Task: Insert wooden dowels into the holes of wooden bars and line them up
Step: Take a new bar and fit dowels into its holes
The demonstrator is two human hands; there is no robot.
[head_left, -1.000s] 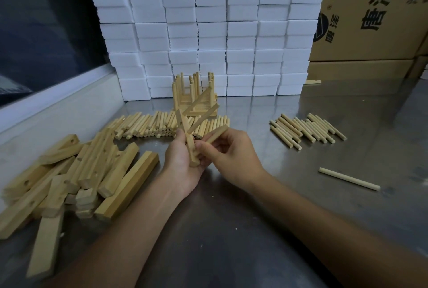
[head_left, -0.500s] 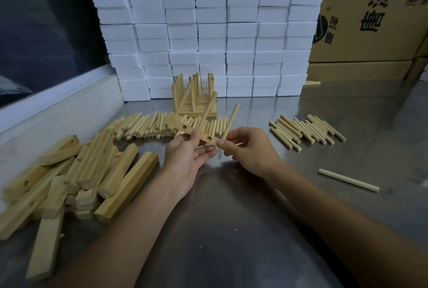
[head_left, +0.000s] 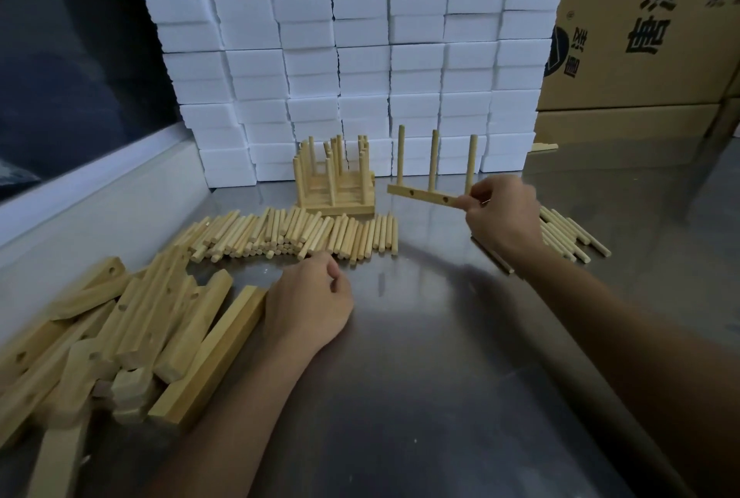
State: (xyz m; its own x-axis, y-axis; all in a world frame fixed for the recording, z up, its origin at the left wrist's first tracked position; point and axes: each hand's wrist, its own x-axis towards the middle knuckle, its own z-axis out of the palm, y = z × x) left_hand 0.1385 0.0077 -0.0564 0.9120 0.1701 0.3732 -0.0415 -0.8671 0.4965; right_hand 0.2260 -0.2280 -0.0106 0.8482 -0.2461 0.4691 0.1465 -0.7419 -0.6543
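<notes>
Change: the two hands, which were working together on one bar at table centre half a second ago, are now lying apart; the bar is travelling away toward the back with the right hand alone.
Left hand (head_left: 310, 303): resting near the body on the steel table (head_left: 420, 397), fingers loosely curled, holding nothing, just right of the heap of drilled bars (head_left: 132, 333).
Loose dowels (head_left: 292, 233): lying in a row just beyond the left hand; a second batch of dowels (head_left: 568, 235) is lying right of the right hand.
Right hand (head_left: 502, 215): pinching the right end of the bar (head_left: 424, 195), which is hanging in the air.
Bar in grip: pale wood, two empty side holes showing, three dowels (head_left: 433, 155) standing upright from its top.
Finished stack (head_left: 336, 181): sitting left of the gripped bar, pegs pointing up.
Far: white foam blocks (head_left: 360, 37) are stacking up behind; a cardboard box (head_left: 648, 25) is standing at the far right.
</notes>
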